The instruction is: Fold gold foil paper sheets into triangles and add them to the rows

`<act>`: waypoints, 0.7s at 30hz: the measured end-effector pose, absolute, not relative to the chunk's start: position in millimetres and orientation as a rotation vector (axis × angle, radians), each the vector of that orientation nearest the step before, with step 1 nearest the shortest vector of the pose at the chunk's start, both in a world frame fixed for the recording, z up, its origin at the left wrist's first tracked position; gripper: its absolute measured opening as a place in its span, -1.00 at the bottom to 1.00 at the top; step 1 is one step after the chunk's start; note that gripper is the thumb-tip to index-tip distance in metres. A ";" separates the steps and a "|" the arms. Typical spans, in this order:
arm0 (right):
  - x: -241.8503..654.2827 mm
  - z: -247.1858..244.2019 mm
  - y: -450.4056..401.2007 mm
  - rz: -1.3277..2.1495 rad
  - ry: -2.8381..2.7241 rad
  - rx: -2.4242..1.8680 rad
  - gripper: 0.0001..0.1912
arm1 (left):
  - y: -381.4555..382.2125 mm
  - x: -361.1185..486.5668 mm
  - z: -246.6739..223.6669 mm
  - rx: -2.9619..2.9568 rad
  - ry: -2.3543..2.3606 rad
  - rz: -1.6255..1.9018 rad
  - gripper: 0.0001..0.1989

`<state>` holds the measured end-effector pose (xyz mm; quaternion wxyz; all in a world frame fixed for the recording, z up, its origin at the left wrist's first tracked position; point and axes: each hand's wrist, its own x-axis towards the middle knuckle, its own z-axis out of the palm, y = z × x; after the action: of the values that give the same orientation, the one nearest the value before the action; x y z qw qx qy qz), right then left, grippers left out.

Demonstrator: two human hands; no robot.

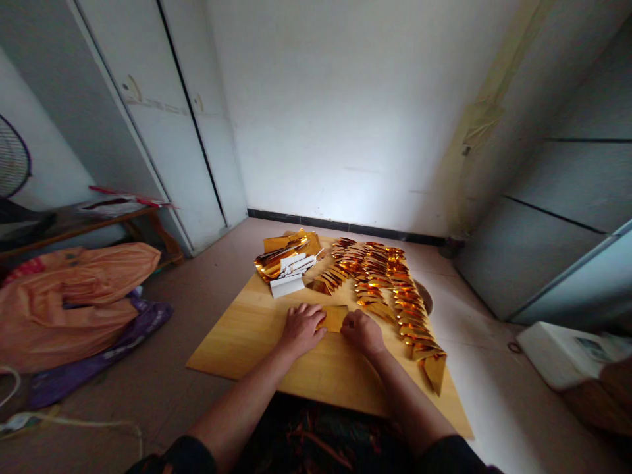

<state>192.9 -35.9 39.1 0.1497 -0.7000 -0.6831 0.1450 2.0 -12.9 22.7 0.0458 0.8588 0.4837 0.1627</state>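
On the low wooden board [237,329] lies a gold paper sheet [336,318], between my two hands. My left hand [303,329] rests over the sheet's left end, its fingers bent onto the paper and its thumb towards me. At the right end, my right hand [364,332] is closed with its fingertips on the paper's edge. Beyond my left hand sit a loose pile of shiny gold foil sheets [276,260] and some white paper pieces [289,284]. Long rows of folded gold foil pieces [412,322] overlap along the board's right side, with a shorter row [333,280] near the middle.
Orange and purple bags [74,296] lie on the floor at left, beside a low wooden bench [143,220] and a fan [12,158]. A white box [557,355] stands at right. Cabinets [162,118] and a wall [345,118] enclose the far side.
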 end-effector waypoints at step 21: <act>157.2 56.7 -34.8 0.381 -1.869 -2.292 -0.64 | 11.8 -3.9 21.6 2.583 1.336 0.367 -0.66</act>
<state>157.2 -34.8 56.7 0.0798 -0.7662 -0.6248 0.1273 -3.9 11.8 21.6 0.1051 0.8762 0.4534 0.1246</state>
